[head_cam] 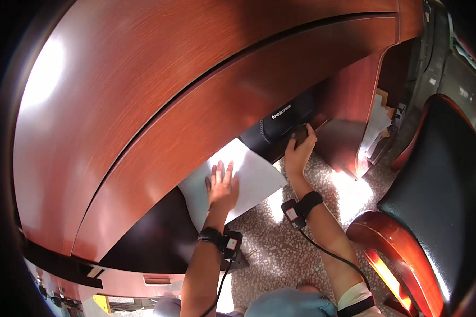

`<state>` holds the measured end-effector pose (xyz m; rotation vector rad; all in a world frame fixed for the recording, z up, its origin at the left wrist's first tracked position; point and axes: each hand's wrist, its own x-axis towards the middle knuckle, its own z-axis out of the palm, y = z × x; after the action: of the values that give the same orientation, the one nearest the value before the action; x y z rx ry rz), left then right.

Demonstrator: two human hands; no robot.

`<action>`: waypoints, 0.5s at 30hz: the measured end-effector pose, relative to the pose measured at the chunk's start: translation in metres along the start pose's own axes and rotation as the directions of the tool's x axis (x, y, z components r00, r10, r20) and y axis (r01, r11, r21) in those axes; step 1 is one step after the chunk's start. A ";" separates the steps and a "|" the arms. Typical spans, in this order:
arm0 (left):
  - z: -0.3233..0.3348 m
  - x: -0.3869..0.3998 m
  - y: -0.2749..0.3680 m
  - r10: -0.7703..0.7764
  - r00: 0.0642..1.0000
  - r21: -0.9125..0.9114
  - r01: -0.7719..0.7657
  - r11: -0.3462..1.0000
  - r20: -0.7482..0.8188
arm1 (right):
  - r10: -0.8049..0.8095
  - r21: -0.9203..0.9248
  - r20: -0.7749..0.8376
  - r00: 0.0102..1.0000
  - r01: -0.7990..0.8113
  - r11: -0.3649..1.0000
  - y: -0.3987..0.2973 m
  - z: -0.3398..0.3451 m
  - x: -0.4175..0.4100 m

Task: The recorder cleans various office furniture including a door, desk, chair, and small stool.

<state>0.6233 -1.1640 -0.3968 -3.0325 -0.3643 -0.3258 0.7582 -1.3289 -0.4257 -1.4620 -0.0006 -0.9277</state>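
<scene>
A sheet of white paper lies partly beneath the edge of a glossy reddish wooden desk. My left hand rests flat on it, fingers spread. To the right, my right hand has its thumb and fingers around a dark computer mouse, partly hidden by shade. Just behind the mouse is a black item with a stitched edge and printed lettering. Both wrists wear black straps with small cabled boxes.
A black padded chair with a wooden armrest stands at the right. Papers are stacked beside the desk's side panel. Speckled stone floor shows below. A dark surface extends under the desk at the left.
</scene>
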 end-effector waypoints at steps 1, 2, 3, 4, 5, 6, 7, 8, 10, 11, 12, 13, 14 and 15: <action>0.000 0.002 -0.002 -0.023 1.000 -0.032 0.023 0.999 0.020 | 0.002 -0.003 -0.006 1.000 -0.002 1.000 0.002 0.000 0.002; 0.000 0.005 -0.004 -0.046 0.998 -0.062 0.049 0.997 0.041 | -0.006 -0.003 -0.019 1.000 0.006 1.000 0.005 0.001 0.004; -0.003 0.012 -0.002 -0.055 0.997 -0.107 0.060 0.992 0.053 | -0.015 -0.003 -0.036 0.999 0.015 1.000 0.006 0.002 0.007; -0.005 0.017 0.002 -0.046 0.998 -0.101 0.051 0.994 0.052 | -0.011 -0.002 -0.047 0.999 0.011 1.000 0.008 0.001 0.014; -0.005 0.020 0.010 -0.088 0.993 -0.050 0.093 0.994 0.080 | -0.014 0.007 -0.157 0.988 0.015 1.000 0.013 -0.001 0.025; -0.005 0.027 0.020 -0.121 0.987 -0.001 0.122 0.993 0.101 | -0.022 0.011 -0.275 0.961 0.026 1.000 0.020 -0.003 0.040; -0.005 0.033 0.021 -0.090 0.992 -0.063 0.096 0.993 0.089 | -0.017 0.016 -0.292 0.956 0.022 1.000 0.029 -0.005 0.052; -0.003 0.035 0.023 -0.076 0.994 -0.056 0.081 0.995 0.082 | -0.005 0.030 -0.236 0.972 0.012 0.999 0.039 -0.009 0.065; -0.001 0.033 0.031 0.048 0.988 0.003 -0.048 0.999 -0.150 | 0.008 0.041 -0.190 0.982 -0.001 0.999 0.044 -0.009 0.072; -0.002 0.038 0.035 0.052 0.995 -0.031 -0.055 0.998 -0.088 | -0.110 -0.159 -0.121 0.986 0.090 0.983 0.046 -0.011 0.073; -0.003 0.041 0.035 0.056 0.995 -0.031 -0.058 0.998 -0.084 | -0.203 -0.343 -0.018 0.979 0.184 0.921 0.044 -0.014 0.067; -0.001 0.042 0.034 0.071 0.980 -0.031 -0.078 0.996 -0.184 | -0.086 -0.224 0.056 0.995 0.096 0.970 0.034 -0.012 0.054; 0.000 0.045 0.034 0.084 0.956 -0.032 -0.097 0.995 -0.282 | 0.023 -0.110 0.141 0.990 -0.007 0.994 0.020 -0.007 0.035; -0.001 0.052 0.034 0.053 0.971 -0.010 -0.057 0.998 -0.234 | -0.227 -0.416 0.224 0.948 0.303 0.857 0.014 -0.001 0.007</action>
<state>0.6804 -1.1852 -0.3862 -2.9674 -0.2615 -0.6774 0.7699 -1.3354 -0.4336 -2.0054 -0.1254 -1.0718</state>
